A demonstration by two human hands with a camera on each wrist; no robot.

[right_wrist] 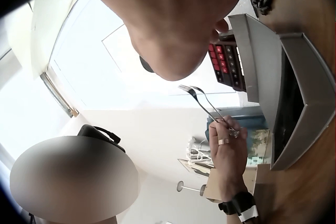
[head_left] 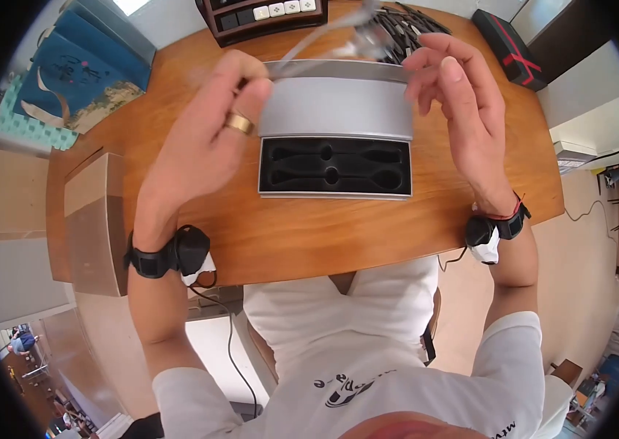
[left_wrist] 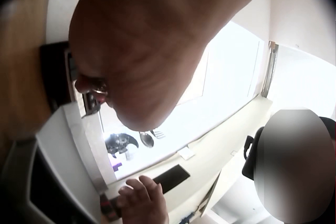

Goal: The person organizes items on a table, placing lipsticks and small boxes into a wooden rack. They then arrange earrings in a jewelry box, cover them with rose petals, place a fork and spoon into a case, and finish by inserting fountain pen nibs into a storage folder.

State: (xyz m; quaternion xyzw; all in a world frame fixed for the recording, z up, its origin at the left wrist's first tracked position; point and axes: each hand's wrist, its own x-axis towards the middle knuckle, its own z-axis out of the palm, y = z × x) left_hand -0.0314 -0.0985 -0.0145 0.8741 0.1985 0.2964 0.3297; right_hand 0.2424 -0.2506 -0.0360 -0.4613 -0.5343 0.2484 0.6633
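My left hand [head_left: 211,128], with a gold ring, is raised over the left side of an open grey box [head_left: 336,106]. It pinches a metal fork [right_wrist: 190,91] and a spoon [left_wrist: 146,139] together by their handle ends. Their heads point up and away, blurred in the head view. The box's black insert [head_left: 302,167] has cutlery-shaped hollows with nothing in them. My right hand [head_left: 470,110] hovers at the box's right side, fingers loosely bent and holding nothing, apart from the cutlery.
Behind the box stand a dark rack [head_left: 265,18] with small tiles and a heap of dark, thin pieces [head_left: 415,29]. A black box with a red ribbon [head_left: 508,47] lies at back right. On the left are a blue gift bag [head_left: 79,66] and a cardboard box [head_left: 96,219].
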